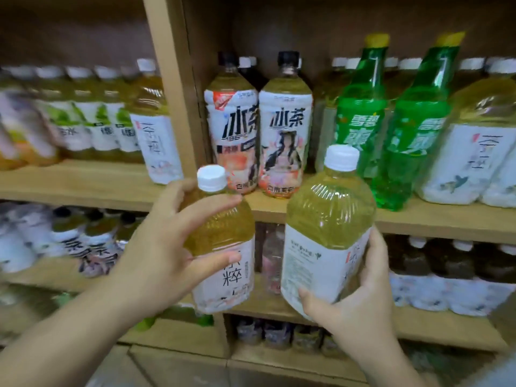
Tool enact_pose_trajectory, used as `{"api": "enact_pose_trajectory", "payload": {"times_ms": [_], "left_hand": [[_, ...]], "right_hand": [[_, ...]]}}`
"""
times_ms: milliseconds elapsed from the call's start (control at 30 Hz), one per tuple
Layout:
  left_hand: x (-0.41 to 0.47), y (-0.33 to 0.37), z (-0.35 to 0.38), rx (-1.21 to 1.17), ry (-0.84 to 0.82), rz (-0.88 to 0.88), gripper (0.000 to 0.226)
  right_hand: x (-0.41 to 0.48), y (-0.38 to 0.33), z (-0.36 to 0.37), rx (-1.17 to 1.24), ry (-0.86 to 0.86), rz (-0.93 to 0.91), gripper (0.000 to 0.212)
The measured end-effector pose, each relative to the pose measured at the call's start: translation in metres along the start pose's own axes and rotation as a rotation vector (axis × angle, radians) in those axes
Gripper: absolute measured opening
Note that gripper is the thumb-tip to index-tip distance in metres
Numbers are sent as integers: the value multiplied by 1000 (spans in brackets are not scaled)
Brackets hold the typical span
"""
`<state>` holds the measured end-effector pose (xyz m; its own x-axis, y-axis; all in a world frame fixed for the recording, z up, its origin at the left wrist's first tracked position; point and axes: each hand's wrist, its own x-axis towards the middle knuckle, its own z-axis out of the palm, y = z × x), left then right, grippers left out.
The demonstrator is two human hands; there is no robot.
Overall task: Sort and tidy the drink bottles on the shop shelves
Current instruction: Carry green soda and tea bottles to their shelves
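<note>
Fingers (pixel 212 203) of your left hand (pixel 156 247) were curled round the smaller tea bottle (pixel 223 230); your right hand (pixel 360 305) gripped the larger tea bottle (pixel 329 208) low on its label. Both hung just before the front edge of the shelf (pixel 418 219). That low grip could have let the heavy bottle tip into the black-capped bottles (pixel 284 129).

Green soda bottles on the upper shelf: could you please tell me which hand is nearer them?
Right. The right hand, holding a tea bottle, is just below the green soda bottles; the left hand, gripping another, is farther left.
</note>
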<state>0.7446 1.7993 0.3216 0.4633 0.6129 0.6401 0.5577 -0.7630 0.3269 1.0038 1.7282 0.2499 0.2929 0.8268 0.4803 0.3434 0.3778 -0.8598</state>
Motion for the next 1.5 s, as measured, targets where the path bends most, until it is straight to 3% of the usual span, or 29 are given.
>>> {"api": "enact_pose_trajectory", "payload": {"times_ms": [367, 600, 867, 1133, 1233, 1333, 1433, 1500], "left_hand": [[-112, -163, -21, 51, -47, -290, 71], [-98, -238, 13, -74, -184, -232, 69], [-72, -262, 60, -31, -471, -76, 64], [-65, -279, 71, 53, -556, -147, 63], [-62, -273, 66, 137, -572, -84, 58], [-66, -274, 61, 78, -520, -60, 44], [-77, -276, 41, 57, -501, -35, 55], [-85, -276, 17, 21, -381, 29, 53]], "right_hand": [[-22, 21, 140, 26, -231, 168, 115], [-34, 20, 206, -55, -22, 217, 112], [-60, 10, 238, -147, 178, 268, 117], [-57, -42, 257, -219, 254, 159, 112], [-39, -73, 268, -199, 254, 71, 103], [-15, -100, 284, -167, 248, -18, 103], [11, -117, 297, -170, 249, -86, 101], [28, -125, 308, -191, 246, -119, 104]]}}
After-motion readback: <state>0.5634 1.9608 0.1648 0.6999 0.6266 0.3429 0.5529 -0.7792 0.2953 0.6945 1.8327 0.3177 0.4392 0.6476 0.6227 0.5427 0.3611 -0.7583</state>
